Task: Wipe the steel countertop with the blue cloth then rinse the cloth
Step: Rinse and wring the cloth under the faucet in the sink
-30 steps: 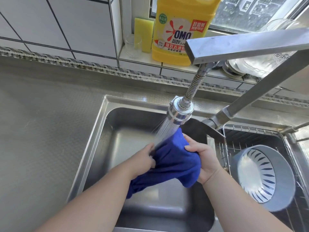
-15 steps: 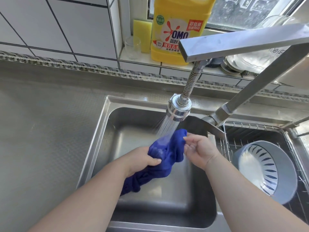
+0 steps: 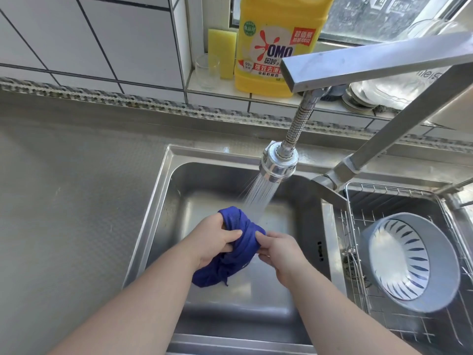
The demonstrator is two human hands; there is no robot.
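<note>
Over the sink (image 3: 153, 213), both hands clench the bunched blue cloth (image 3: 238, 242): left hand (image 3: 213, 243) left of it, right hand (image 3: 277, 248) right, beneath the spray head (image 3: 279, 165)

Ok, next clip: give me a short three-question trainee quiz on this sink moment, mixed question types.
1. True or false: the blue cloth lies flat on the countertop.
2. Multiple choice: water from the spray head is A) off, B) running, C) dripping into the colander.
3. Fill in: the cloth is gripped by the left hand and the ____ hand.

Key:
1. False; it is bunched up over the sink.
2. B.
3. Right.
</note>
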